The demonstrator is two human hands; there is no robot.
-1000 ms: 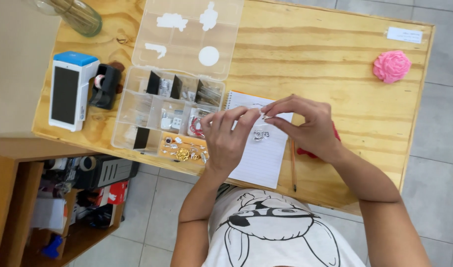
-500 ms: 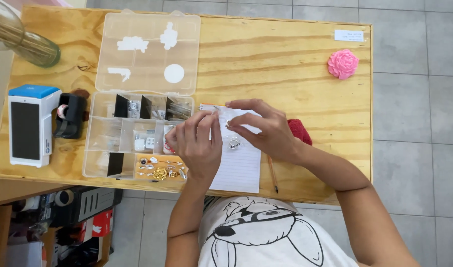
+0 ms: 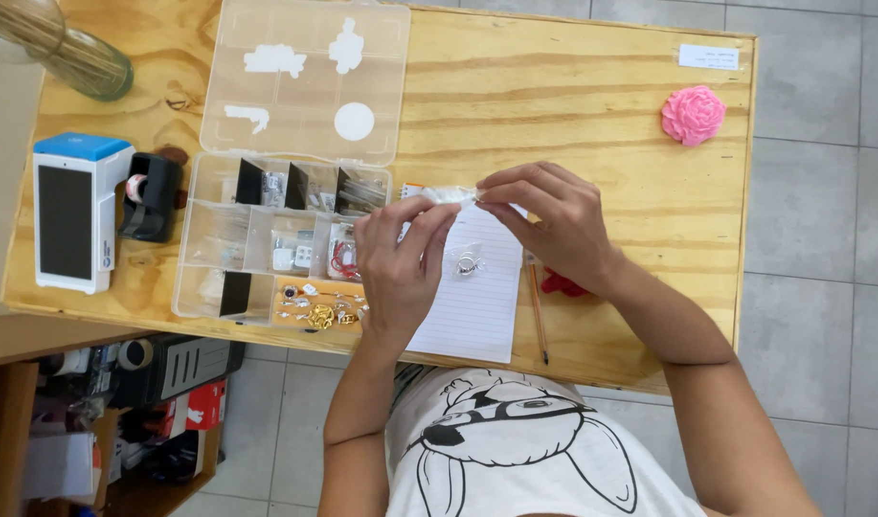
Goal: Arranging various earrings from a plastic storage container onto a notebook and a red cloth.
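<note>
**Both hands pinch a small clear bag over the notepad**

On the wooden table, the open compartment box lies at nine o'clock of the lined notepad. Left hand and right hand each close fingertips on the small clear bag, above metal rings.

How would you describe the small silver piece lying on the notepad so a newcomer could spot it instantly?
Start at the wooden table and find the lined white notepad at its near edge, right of the clear compartment box. The small silver ring-like piece lies on the paper below the hands, between left hand and right hand. It is the only metal thing on the page; the other trinkets sit in the box.
</note>
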